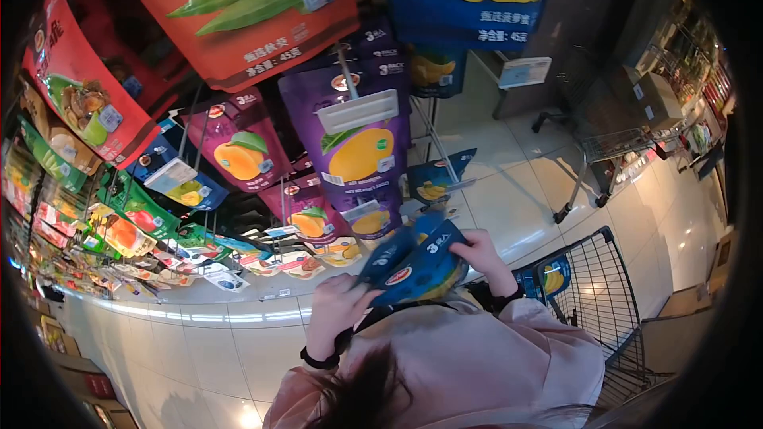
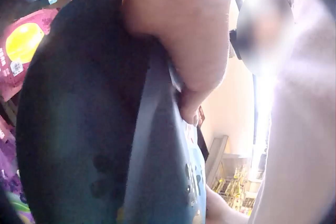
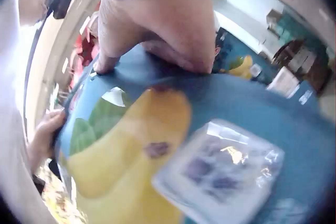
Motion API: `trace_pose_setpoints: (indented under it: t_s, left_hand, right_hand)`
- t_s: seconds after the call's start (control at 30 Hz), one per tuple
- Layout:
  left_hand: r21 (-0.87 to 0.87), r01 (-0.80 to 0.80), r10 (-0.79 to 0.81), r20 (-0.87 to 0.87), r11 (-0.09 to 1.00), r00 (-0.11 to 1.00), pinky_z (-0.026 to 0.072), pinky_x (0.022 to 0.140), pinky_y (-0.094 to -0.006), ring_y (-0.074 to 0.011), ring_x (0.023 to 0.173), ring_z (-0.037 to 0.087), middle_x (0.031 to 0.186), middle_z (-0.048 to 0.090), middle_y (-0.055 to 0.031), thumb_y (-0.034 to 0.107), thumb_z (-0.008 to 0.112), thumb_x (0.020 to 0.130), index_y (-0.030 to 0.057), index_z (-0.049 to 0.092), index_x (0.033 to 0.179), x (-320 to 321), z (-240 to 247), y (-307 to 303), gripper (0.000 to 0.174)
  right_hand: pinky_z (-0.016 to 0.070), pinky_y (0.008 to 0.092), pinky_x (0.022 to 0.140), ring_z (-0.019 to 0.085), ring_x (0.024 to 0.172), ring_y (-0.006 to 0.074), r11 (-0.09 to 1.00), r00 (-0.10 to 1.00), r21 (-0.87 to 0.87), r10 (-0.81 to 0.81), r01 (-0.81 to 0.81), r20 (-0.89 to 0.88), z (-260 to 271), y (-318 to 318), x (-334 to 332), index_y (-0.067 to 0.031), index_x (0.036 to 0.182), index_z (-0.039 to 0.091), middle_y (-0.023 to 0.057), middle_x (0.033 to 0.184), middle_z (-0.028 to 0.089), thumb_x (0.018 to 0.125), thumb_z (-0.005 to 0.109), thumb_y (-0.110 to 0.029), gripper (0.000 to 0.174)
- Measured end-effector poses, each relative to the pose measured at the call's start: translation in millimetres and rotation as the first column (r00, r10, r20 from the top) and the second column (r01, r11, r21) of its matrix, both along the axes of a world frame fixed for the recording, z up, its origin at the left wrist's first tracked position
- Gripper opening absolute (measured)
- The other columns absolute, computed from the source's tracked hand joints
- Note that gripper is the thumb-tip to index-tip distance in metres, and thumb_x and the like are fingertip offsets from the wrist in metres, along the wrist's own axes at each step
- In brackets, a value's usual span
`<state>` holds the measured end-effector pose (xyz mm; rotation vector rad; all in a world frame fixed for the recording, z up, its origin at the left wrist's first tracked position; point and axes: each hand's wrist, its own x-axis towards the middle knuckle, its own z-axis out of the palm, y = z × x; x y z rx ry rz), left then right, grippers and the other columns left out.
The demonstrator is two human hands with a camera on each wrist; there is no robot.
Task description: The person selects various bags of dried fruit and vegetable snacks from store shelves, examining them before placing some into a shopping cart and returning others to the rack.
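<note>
Two dark blue snack pouches seem to be held together at chest height; the front pouch has a red-and-white logo and a "3". The left hand grips their left edge, and the right hand pinches the upper right corner. In the left wrist view, the left hand has its fingertips over the edge of a dark pouch. The right wrist view has the right hand gripping the top of a blue pouch with a banana picture and a clear square window. Some fingers are hidden behind the pouches.
A hanging rack ahead and left carries red, purple, pink and blue pouches. A wire shopping cart stands at the right with a blue banana pouch in it. Another cart with cardboard boxes stands farther back on the tiled floor.
</note>
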<state>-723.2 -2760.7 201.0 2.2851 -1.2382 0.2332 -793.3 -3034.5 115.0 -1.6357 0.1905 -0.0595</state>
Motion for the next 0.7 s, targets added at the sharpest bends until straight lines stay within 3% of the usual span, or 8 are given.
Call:
trace_pose_setpoints:
  t_s: [0.1,0.17,0.23,0.4,0.7]
  left_hand:
    - [-0.032,-0.113,0.114,0.034,0.993,0.993,0.0423,0.050,-0.0310,-0.0220,0.057,0.054,0.065,0.057,-0.0064,0.022,0.068,0.064,0.0063,0.062,0.071,-4,7,7,0.018]
    - [-0.115,-0.215,0.227,0.099,0.970,0.969,0.0423,0.050,-0.0317,-0.0232,0.057,0.055,0.067,0.058,-0.0072,0.021,0.068,0.064,0.0059,0.063,0.072,-7,6,12,0.018]
    - [-0.137,-0.309,0.321,0.073,0.941,0.944,0.0426,0.050,-0.0321,-0.0245,0.057,0.055,0.070,0.060,-0.0078,0.019,0.068,0.065,0.0057,0.063,0.073,-8,-9,21,0.016]
    - [-0.026,-0.426,0.427,0.068,0.904,0.902,0.0428,0.052,-0.0323,-0.0264,0.057,0.055,0.072,0.060,-0.0081,0.016,0.065,0.068,0.0047,0.063,0.073,-26,-24,21,0.012]
    - [0.059,-0.499,0.502,-0.049,0.865,0.864,0.0422,0.052,-0.0333,-0.0280,0.058,0.054,0.071,0.059,-0.0101,0.015,0.063,0.070,0.0039,0.062,0.071,-41,-28,14,0.011]
  right_hand:
    - [0.0425,0.0218,0.063,0.052,0.070,0.0075,0.963,0.960,-0.086,-0.263,0.255,-0.095,13,-25,-1,0.0004,0.090,0.059,0.0019,0.081,0.059,0.078,0.059,-0.016,0.020]
    - [0.0423,0.0212,0.063,0.052,0.070,0.0070,0.836,0.838,0.263,-0.527,0.482,0.138,12,-51,8,-0.0001,0.088,0.059,0.0018,0.080,0.059,0.081,0.057,-0.019,0.020]
    - [0.0419,0.0208,0.064,0.051,0.070,0.0065,0.706,0.731,0.465,-0.662,0.534,0.165,35,-77,18,0.0005,0.088,0.058,0.0017,0.081,0.059,0.083,0.055,-0.019,0.020]
    - [0.0405,0.0193,0.066,0.051,0.071,0.0062,0.744,0.649,0.376,-0.667,0.553,0.366,61,-123,39,0.0013,0.088,0.058,0.0012,0.083,0.059,0.084,0.054,-0.017,0.019]
    - [0.0385,0.0182,0.062,0.049,0.067,0.0047,0.713,0.596,0.426,-0.700,0.557,0.394,61,-138,71,0.0026,0.086,0.059,0.0001,0.078,0.059,0.083,0.056,-0.016,0.019]
